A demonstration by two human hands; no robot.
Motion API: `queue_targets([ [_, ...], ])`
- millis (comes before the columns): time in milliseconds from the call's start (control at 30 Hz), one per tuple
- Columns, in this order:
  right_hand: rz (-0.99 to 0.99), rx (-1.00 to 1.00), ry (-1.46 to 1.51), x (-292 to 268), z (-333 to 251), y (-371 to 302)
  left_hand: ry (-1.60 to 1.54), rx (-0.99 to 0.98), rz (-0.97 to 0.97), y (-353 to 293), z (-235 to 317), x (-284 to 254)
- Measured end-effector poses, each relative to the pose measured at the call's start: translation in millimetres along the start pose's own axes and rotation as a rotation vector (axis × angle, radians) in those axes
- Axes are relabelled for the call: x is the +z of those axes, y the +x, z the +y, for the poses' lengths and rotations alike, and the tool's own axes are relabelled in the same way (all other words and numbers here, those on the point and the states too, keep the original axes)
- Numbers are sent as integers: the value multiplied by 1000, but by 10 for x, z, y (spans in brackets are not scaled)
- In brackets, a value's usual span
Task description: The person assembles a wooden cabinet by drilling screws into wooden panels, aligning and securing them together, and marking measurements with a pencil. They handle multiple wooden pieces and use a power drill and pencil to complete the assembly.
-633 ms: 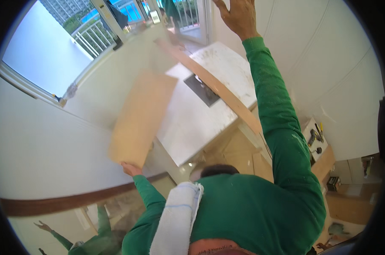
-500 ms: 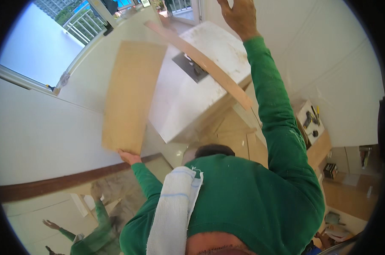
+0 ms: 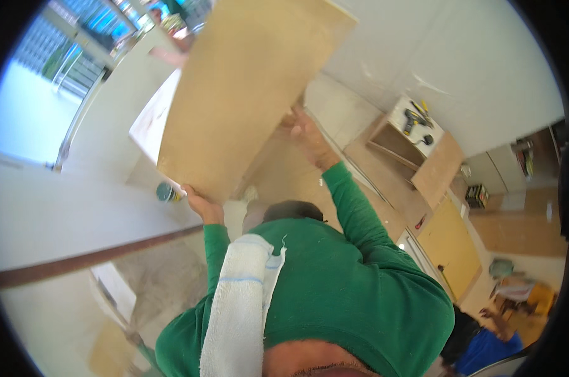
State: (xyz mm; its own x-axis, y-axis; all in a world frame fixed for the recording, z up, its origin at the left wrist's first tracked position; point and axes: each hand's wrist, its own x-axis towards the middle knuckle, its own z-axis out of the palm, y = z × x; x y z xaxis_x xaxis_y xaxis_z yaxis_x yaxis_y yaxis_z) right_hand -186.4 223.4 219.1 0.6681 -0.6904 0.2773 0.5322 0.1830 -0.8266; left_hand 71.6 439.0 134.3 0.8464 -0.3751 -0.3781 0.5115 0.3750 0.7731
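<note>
One tan board (image 3: 240, 94): left hand (image 3: 204, 207) gripping lower edge, right hand (image 3: 311, 137) gripping right edge.

We find our board (image 3: 247, 94) blocking the upper middle of the frame. A hand could pass right of centre, between our right hand (image 3: 307, 139) and the open box (image 3: 403, 134); at left, the white wall (image 3: 77, 210) bars the way.

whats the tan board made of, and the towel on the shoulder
The tan board looks like plywood or similar sheet, matte: flat, evenly tan, straight-edged, though no clear grain shows. The towel looks like woven cotton, perhaps terry, dull and soft: folds and a loose thread.
</note>
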Motion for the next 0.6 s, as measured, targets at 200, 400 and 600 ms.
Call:
queue_targets([
  [200,569,-36,-64,-397,-292,-991,208,-181,-300,-543,-558,549],
  [400,857,-86,-177,-499,-581,-1932,454,-493,-455,-798,-1347,558],
  [600,1142,-205,-614,-65,-741,-2173,797,-810,-697,-467,-2228,417],
])
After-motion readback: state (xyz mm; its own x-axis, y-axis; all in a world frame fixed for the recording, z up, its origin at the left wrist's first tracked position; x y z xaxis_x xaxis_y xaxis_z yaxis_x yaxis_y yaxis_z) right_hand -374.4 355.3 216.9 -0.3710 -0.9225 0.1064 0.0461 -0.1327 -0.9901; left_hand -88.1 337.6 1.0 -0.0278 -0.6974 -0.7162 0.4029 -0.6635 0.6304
